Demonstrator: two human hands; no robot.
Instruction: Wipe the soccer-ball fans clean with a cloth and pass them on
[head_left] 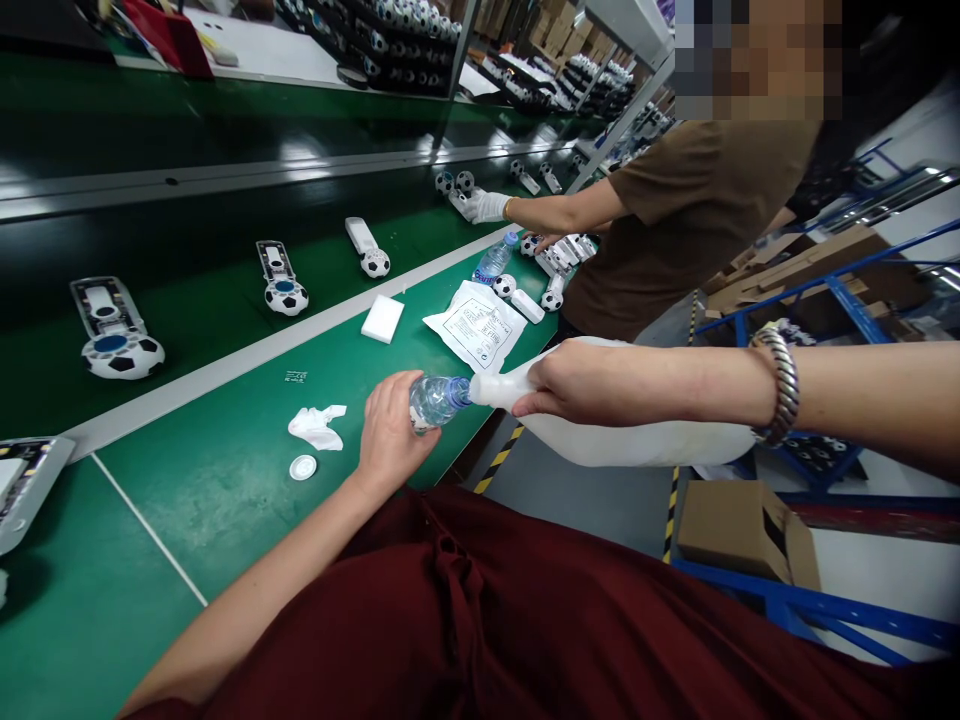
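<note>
My left hand [395, 432] is wrapped round a small clear plastic bottle [435, 400], its blue-ringed neck tilted to the right. Gripped by the neck in my right hand [574, 385] is a large white translucent jug [637, 442], lying nearly on its side. The jug's mouth meets the bottle's mouth; whether liquid flows between them I cannot tell. On the green bench left of the bottle lie a crumpled white tissue [318, 427] and a round white cap [303, 467]. A printed white packet [477, 328] lies just beyond my hands.
Football-decorated devices [120, 330] sit along the dark green conveyor [199, 285]. A co-worker in a brown shirt [675, 210] reaches over it with a gloved hand [491, 206]. Another water bottle [495, 260] stands nearby. At right, a cardboard box [742, 530] rests by blue racks [825, 600].
</note>
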